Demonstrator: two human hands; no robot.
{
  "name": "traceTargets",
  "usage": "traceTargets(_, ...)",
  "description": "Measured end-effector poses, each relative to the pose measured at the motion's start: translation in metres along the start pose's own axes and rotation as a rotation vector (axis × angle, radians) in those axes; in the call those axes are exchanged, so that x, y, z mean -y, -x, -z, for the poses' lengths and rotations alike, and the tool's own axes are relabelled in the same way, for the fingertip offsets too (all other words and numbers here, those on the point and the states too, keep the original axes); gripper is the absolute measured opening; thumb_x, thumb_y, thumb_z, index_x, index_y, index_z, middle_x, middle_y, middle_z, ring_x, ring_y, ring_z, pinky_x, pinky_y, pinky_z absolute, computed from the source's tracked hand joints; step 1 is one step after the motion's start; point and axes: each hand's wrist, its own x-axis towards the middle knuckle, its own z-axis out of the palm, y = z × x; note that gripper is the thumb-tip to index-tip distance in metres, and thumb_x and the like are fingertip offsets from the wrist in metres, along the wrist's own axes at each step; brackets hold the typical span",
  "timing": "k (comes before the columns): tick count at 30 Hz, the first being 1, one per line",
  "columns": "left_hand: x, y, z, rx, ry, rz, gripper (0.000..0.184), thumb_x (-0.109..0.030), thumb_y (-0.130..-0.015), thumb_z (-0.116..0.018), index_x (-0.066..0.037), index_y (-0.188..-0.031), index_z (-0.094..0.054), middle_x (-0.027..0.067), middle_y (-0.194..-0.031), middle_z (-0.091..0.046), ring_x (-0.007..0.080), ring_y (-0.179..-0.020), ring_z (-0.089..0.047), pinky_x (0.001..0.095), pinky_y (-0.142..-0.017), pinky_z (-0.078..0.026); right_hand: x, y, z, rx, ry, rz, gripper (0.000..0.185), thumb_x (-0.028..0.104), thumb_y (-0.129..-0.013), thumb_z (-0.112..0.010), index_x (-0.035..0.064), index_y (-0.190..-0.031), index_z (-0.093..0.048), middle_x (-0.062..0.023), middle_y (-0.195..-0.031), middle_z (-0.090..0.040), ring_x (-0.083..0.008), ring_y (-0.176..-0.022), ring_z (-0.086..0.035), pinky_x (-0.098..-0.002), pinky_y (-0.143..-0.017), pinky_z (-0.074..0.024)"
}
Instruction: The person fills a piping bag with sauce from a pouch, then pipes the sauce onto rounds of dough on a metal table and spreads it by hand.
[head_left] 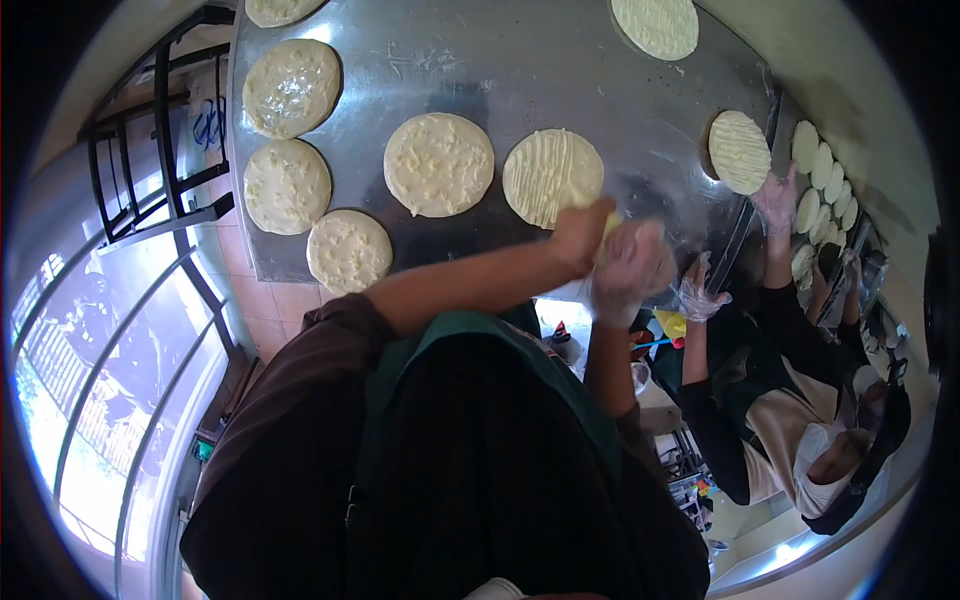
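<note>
One disc, ridges pointing away from wearer; left hand, right hand near it, fingers unreadable (blur obscures held thing, axis).

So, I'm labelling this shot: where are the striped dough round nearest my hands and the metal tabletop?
Striped dough round (pixel 540 182): head view, striped top.
Metal tabletop (pixel 540 85): head view, bare surface.

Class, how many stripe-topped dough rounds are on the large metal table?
3: a central round, a round at the picture's top, and a right-hand round beside a co-worker's gloved hand. Others may be out of view.
</note>
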Motion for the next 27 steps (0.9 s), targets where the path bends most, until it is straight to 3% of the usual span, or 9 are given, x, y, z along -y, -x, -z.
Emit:
traceTargets(2,0.054,0.008,0.005,0.059,-0.112,-0.086,0.021,-0.019,-0.076,-0.064,-0.009,-0.093,-0.055,0.0165,-0.085,-0.061,0.0289,-0.078,-0.062,0.0386,-0.066,-0.048,-0.021,0.036,0.022,0.104,0.396,0.245,0.013,-0.004,-0.075,-0.057,0.0025,-0.081,-0.047,-0.0081,-0.061,-0.042,-0.0255,-0.048,-0.043,-0.0364,-0.044,-0.0311)
traceTargets(4,0.062,0.020,0.005,0.056,-0.130,-0.060,0.023,-0.018,-0.075,-0.064,-0.008,-0.095,-0.055,0.0161,-0.086,-0.061,0.0290,-0.078,-0.062,0.0385,-0.066,-0.048,-0.007,0.029,0.021,0.137,0.207,0.073,0.020,0.001,-0.082,-0.051,0.0040,-0.066,-0.040,-0.0040,-0.054,-0.038,-0.0150,-0.046,-0.036,-0.0312,-0.041,-0.0278)
traceTargets(6,0.004,0.020,-0.013,-0.145,0.523,0.446,0.023,-0.020,-0.079,-0.061,-0.004,-0.095,-0.055,0.0106,-0.080,-0.059,0.0229,-0.072,-0.060,0.0374,-0.063,-0.048,0.001,0.012,0.012,0.081,0.054,-0.012,0.030,0.004,-0.086,-0.047,0.0049,-0.059,-0.035,-0.0016,-0.051,-0.036,-0.0095,-0.045,-0.033,-0.0287,-0.040,-0.0258)
traceTargets(11,-0.054,-0.015,-0.016,-0.080,0.447,0.331,0.023,-0.024,-0.082,-0.057,-0.002,-0.086,-0.058,0.0086,-0.077,-0.058,0.0202,-0.069,-0.059,0.0363,-0.063,-0.048,-0.009,-0.026,-0.016,-0.066,-0.166,-0.067,0.025,0.005,-0.085,-0.049,0.0043,-0.062,-0.040,-0.0019,-0.052,-0.035,-0.0114,-0.046,-0.036,-0.0313,-0.042,-0.0269)
traceTargets(15,-0.012,0.007,-0.016,-0.108,0.191,0.281,0.024,-0.025,-0.082,-0.058,0.000,-0.082,-0.059,0.0092,-0.076,-0.059,0.0205,-0.070,-0.059,0.0364,-0.062,-0.048,-0.020,0.005,0.010,-0.007,0.373,0.297,0.013,0.008,-0.079,-0.058,0.0026,-0.074,-0.048,-0.0066,-0.058,-0.043,-0.0206,-0.047,-0.042,-0.0351,-0.044,-0.0308)
traceTargets(19,0.014,0.027,-0.020,-0.166,0.345,0.440,0.027,-0.024,-0.081,-0.059,0.002,-0.084,-0.059,0.0098,-0.078,-0.059,0.0212,-0.072,-0.060,0.0373,-0.062,-0.048,-0.037,0.056,0.034,0.168,0.139,-0.134,0.011,0.004,-0.080,-0.053,0.0048,-0.074,-0.043,-0.0065,-0.061,-0.040,-0.0206,-0.051,-0.041,-0.0351,-0.045,-0.0311)
traceTargets(23,-0.030,-0.001,-0.024,-0.125,0.513,0.415,0.026,-0.024,-0.081,-0.059,0.002,-0.082,-0.058,0.0089,-0.076,-0.058,0.0214,-0.070,-0.060,0.0370,-0.060,-0.048,-0.133,0.050,0.006,0.078,0.035,-0.106,0.016,0.009,-0.075,-0.061,0.0009,-0.088,-0.054,-0.0119,-0.069,-0.051,-0.0321,-0.057,-0.050,-0.0427,-0.048,-0.0338)
traceTargets(25,-0.057,-0.014,-0.026,-0.112,0.443,0.345,0.024,-0.024,-0.081,-0.058,0.000,-0.080,-0.058,0.0095,-0.075,-0.058,0.0208,-0.068,-0.059,0.0369,-0.060,-0.048,-0.129,0.036,0.000,0.085,-0.050,-0.135,0.017,0.009,-0.075,-0.060,0.0011,-0.089,-0.055,-0.0124,-0.071,-0.051,-0.0323,-0.059,-0.051,-0.0434,-0.049,-0.0341)
traceTargets(27,-0.055,-0.013,-0.028,-0.072,0.311,0.272,0.023,-0.024,-0.082,-0.057,-0.001,-0.080,-0.058,0.0106,-0.074,-0.057,0.0202,-0.067,-0.058,0.0366,-0.060,-0.047,-0.044,-0.015,0.004,0.101,0.016,-0.116,0.014,0.008,-0.076,-0.058,0.0017,-0.088,-0.055,-0.0124,-0.070,-0.051,-0.0316,-0.058,-0.050,-0.0425,-0.049,-0.0340)
